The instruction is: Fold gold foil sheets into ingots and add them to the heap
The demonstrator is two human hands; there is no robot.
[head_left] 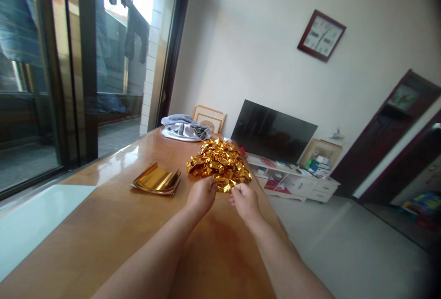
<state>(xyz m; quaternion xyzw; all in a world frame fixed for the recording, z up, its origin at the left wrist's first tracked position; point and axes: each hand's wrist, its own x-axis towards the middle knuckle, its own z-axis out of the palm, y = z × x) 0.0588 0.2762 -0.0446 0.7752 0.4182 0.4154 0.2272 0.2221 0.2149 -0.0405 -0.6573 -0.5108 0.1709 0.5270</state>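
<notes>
My left hand (202, 194) is closed, thumb and fingers pinched at the left end of a folded gold foil paper piece (225, 185). At its right end, the fingertips of my right hand (245, 201) pinch it too. Just behind it rises a heap of similar folded gold foil pieces (220, 159), which partly blends with the one between my hands. To the left of my left hand lies a stack of flat gold foil sheets (156, 179), slightly curled at the edges.
The wooden table (113, 225) runs away from me. A grey-blue cloth bundle (182, 129) sits at its far end near picture frames (210, 117). Beyond stand a television (274, 131) and a white cabinet (296, 184). Glass sliding doors (86, 69) are on the left.
</notes>
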